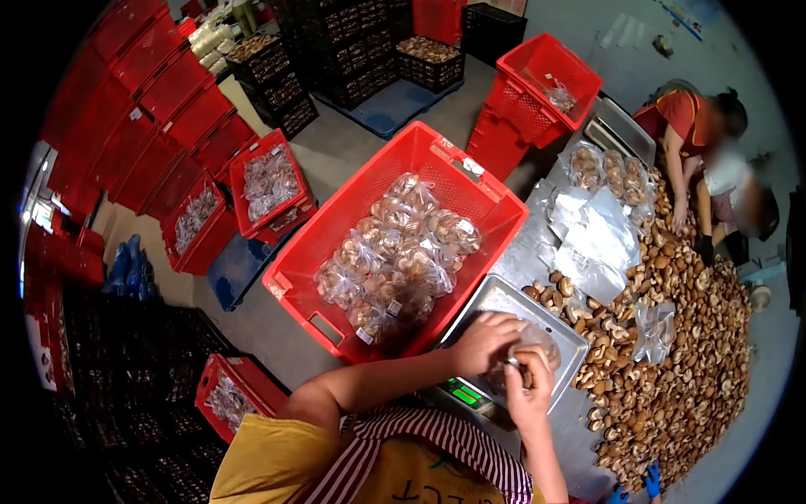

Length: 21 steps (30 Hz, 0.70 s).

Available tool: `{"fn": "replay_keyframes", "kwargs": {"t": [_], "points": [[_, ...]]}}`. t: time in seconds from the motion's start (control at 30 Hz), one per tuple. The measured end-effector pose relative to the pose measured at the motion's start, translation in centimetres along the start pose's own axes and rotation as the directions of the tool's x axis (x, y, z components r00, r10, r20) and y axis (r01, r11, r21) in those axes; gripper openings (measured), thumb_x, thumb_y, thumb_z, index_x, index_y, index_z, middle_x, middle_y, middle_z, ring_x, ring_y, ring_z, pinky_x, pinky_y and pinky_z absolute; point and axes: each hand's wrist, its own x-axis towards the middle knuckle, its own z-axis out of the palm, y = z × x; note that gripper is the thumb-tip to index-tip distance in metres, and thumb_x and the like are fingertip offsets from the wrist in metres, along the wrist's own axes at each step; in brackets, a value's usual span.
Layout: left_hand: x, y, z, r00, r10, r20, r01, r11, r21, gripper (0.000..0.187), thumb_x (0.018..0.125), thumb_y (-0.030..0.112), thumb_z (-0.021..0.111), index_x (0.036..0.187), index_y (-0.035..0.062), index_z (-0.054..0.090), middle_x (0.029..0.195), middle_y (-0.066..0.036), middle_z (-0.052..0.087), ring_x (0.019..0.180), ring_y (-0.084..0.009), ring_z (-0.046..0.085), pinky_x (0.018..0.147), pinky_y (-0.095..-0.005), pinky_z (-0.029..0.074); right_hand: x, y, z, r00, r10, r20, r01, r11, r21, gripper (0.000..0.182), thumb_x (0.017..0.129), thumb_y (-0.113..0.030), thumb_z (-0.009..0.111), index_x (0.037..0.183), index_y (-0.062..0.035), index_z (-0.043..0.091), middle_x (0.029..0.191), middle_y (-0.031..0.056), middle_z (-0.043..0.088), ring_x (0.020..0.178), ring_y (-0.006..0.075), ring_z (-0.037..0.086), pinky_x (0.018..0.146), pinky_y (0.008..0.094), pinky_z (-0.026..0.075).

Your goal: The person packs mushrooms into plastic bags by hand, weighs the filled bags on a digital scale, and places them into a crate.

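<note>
Mushroom bag (546,338) in grasp, a person in a yellow shirt (374,472) works over the metal pan (574,349) of a digital scale (464,393), the left hand (484,343) curled against the clear plastic, the right hand (531,382) pinching it close by, seemingly so that one steadies while the other manages the film; exact finger contact is partly hidden. Just beside the scale stands a red crate (342,222), likely placed for a short reach, its filled bags (403,244) nestled together inside. On the metal tabletop (520,259), flat clear bags (592,239) lie beside heaped loose shiitake (672,370), probably to keep both handy. Farther off, a co-worker in red (678,118) reaches into the heap, while black crates (344,50) rise in stacks near a blue pallet (388,118), presumably to save floor space.
</note>
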Motion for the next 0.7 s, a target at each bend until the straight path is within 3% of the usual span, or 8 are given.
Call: {"fn": "replay_keyframes", "kwargs": {"t": [0.13, 0.17, 0.2, 0.27, 0.3, 0.47, 0.57, 0.7], "points": [[1.7, -4.2, -3.6, 0.950, -0.114, -0.291, 0.072, 0.986, -0.151, 0.017, 0.070, 0.012, 0.066, 0.087, 0.0071, 0.066, 0.089, -0.012, 0.067, 0.088, -0.0310, 0.064, 0.078, -0.0377, 0.050, 2.9, -0.6, -0.7, 0.996, -0.090, -0.001, 0.090, 0.991, -0.101, 0.025, 0.080, -0.001, 0.064, 0.105, 0.0017, 0.059, 0.107, 0.0172, 0.061, 0.085, 0.0241, 0.060, 0.074, 0.0336, 0.051], [2.4, -4.8, -6.0, 0.940, -0.264, -0.216, 0.227, 0.957, -0.182, 0.016, 0.069, 0.010, 0.065, 0.085, 0.0062, 0.065, 0.087, -0.013, 0.066, 0.087, -0.0311, 0.064, 0.078, -0.0381, 0.051, 3.0, 0.0, -1.4, 0.996, -0.088, -0.011, 0.086, 0.989, -0.117, 0.030, 0.081, 0.000, 0.063, 0.111, 0.0014, 0.058, 0.114, 0.0186, 0.060, 0.086, 0.0244, 0.061, 0.075, 0.0342, 0.052], [2.8, -6.6, -7.9, 0.962, -0.113, -0.248, 0.120, 0.993, 0.015, 0.014, 0.076, 0.013, 0.062, 0.087, 0.0057, 0.065, 0.087, -0.014, 0.067, 0.084, -0.0310, 0.065, 0.076, -0.0386, 0.051, 2.9, 0.6, -2.0, 0.998, -0.042, -0.037, 0.038, 0.993, -0.115, 0.031, 0.082, 0.000, 0.062, 0.112, 0.0015, 0.058, 0.112, 0.0172, 0.060, 0.084, 0.0218, 0.061, 0.075, 0.0323, 0.051], [3.7, -9.7, -11.5, 0.913, -0.359, -0.195, 0.360, 0.932, -0.032, 0.018, 0.087, 0.019, 0.058, 0.093, 0.0060, 0.068, 0.088, -0.015, 0.069, 0.082, -0.0314, 0.065, 0.075, -0.0387, 0.052, 2.1, 1.9, -2.9, 0.992, 0.089, -0.085, -0.094, 0.994, -0.054, 0.031, 0.083, 0.002, 0.061, 0.114, 0.0015, 0.058, 0.110, 0.0155, 0.059, 0.082, 0.0189, 0.059, 0.075, 0.0305, 0.050], [4.2, -10.8, -13.2, 0.721, -0.692, -0.045, 0.665, 0.709, -0.235, 0.022, 0.091, 0.023, 0.056, 0.097, 0.0067, 0.069, 0.088, -0.014, 0.070, 0.082, -0.0320, 0.065, 0.077, -0.0382, 0.052, 1.4, 3.2, -3.3, 0.989, 0.122, -0.087, -0.128, 0.989, -0.075, 0.028, 0.087, -0.001, 0.057, 0.115, 0.0019, 0.056, 0.112, 0.0119, 0.059, 0.082, 0.0159, 0.059, 0.078, 0.0289, 0.048], [5.3, -20.7, -14.3, 0.946, -0.302, -0.116, 0.313, 0.945, 0.091, 0.022, 0.095, 0.023, 0.055, 0.099, 0.0053, 0.068, 0.085, -0.012, 0.069, 0.077, -0.0250, 0.065, 0.072, -0.0387, 0.050, -2.2, 7.5, -4.4, 0.938, 0.320, -0.131, -0.329, 0.943, -0.053, 0.029, 0.088, 0.000, 0.056, 0.117, 0.0017, 0.056, 0.108, 0.0113, 0.062, 0.084, 0.0160, 0.060, 0.075, 0.0281, 0.049], [6.4, -24.8, -13.4, 0.808, -0.548, 0.215, 0.545, 0.835, 0.078, 0.029, 0.094, 0.024, 0.056, 0.117, 0.0100, 0.067, 0.111, -0.016, 0.068, 0.103, -0.0306, 0.064, 0.090, -0.0382, 0.049, -4.6, 10.3, -3.9, 0.889, 0.421, -0.180, -0.434, 0.900, -0.037, 0.028, 0.088, -0.002, 0.057, 0.116, 0.0006, 0.058, 0.103, 0.0114, 0.063, 0.084, 0.0174, 0.061, 0.075, 0.0294, 0.050], [5.2, -29.5, -6.4, 0.614, -0.679, 0.402, 0.434, 0.716, 0.547, 0.048, 0.094, 0.043, 0.048, 0.130, 0.0130, 0.058, 0.130, -0.014, 0.059, 0.123, -0.0321, 0.053, 0.106, -0.0448, 0.038, -4.6, 10.6, -5.4, 0.865, 0.455, -0.212, -0.489, 0.859, -0.149, 0.027, 0.088, -0.005, 0.059, 0.115, -0.0022, 0.060, 0.102, 0.0129, 0.065, 0.082, 0.0231, 0.066, 0.071, 0.0322, 0.052]]}}
